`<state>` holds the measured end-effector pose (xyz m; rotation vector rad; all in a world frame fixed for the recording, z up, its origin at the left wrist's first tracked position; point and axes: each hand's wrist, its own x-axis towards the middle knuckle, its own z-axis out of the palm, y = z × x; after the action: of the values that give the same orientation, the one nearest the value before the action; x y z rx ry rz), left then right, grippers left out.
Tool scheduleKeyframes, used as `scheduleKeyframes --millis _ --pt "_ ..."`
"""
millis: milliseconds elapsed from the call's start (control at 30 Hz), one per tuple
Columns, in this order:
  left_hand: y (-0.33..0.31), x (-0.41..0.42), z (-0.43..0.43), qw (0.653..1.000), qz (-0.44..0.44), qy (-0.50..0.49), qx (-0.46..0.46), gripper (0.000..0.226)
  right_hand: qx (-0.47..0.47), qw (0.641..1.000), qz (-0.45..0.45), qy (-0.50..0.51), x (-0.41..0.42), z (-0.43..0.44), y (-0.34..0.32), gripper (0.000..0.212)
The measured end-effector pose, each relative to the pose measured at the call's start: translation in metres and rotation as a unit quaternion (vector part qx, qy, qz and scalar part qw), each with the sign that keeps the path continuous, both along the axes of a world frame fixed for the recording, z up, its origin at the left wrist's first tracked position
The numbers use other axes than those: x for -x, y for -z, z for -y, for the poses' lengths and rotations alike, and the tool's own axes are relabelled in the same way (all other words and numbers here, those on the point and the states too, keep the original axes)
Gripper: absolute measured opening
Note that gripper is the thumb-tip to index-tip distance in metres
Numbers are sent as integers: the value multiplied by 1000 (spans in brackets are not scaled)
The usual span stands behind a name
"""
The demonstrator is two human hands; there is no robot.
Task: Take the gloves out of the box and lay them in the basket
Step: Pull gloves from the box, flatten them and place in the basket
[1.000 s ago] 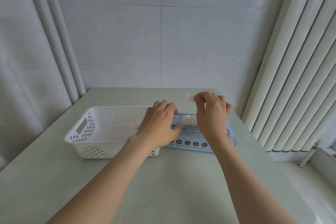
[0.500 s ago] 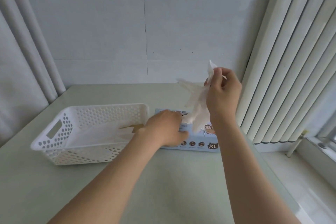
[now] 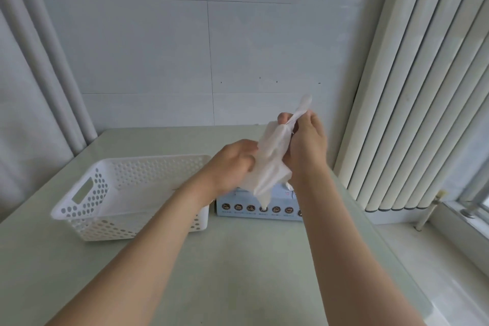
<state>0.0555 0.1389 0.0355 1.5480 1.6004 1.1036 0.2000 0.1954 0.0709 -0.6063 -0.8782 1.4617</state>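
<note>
A thin translucent white glove (image 3: 270, 164) hangs in the air above the light blue glove box (image 3: 254, 209). My right hand (image 3: 307, 140) pinches its top end, which sticks up past my fingers. My left hand (image 3: 235, 164) grips the glove's left side lower down. The glove's lower tip dangles in front of the box. Another bit of white glove (image 3: 289, 187) pokes from the box top. The white perforated basket (image 3: 87, 193) stands left of the box, with a pale glove layer on its floor.
The pale green table (image 3: 238, 272) meets a white wall at the back. Grey curtain folds (image 3: 39, 87) hang at the left. A ribbed cream radiator (image 3: 423, 114) stands close to the table's right edge, with a window sill beyond it.
My left hand left the box top and rose to take hold of the glove. The glove came fully out of the box, held up by my right hand.
</note>
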Motion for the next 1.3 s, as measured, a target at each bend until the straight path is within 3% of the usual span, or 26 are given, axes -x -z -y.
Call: scheduleKeyframes --millis 67,133,267,333,467,567,667,733,800,867,967,1133,1300 --pt "-4 2 4 996 90 8 6 30 39 998 -12 -38 4 0 4 13" --pt "-5 3 8 994 108 12 11 33 77 993 -27 -83 9 -1 10 10" --pt "-2 9 16 993 97 -59 -31 32 173 974 -103 -105 15 -4 14 36" --pt "1 18 18 989 79 -101 -70 31 184 981 -11 -60 11 -1 12 32" --pt "-1 32 23 985 73 -130 -82 28 69 963 258 19 9 3 15 19" --pt "-5 35 25 987 60 -128 -80 26 -75 906 414 50 12 12 11 38" --pt "-12 34 28 988 60 -118 -83 25 -195 832 517 46 17 17 11 38" --pt "-15 36 32 988 60 -107 -94 28 -250 820 514 -25 19 18 12 38" --pt "-18 39 35 986 76 -103 -103 29 -237 836 468 -159 18 20 10 31" --pt "-20 43 37 985 82 -110 -108 27 -227 831 456 -222 15 22 9 24" --pt "-23 48 40 987 54 -115 -93 32 -249 829 457 -206 15 20 12 10" --pt "-20 57 49 996 2 -85 -17 52 -218 864 409 -198 9 14 12 4" --pt "-14 61 44 990 56 -116 -50 17 -172 878 411 -173 5 3 13 15"
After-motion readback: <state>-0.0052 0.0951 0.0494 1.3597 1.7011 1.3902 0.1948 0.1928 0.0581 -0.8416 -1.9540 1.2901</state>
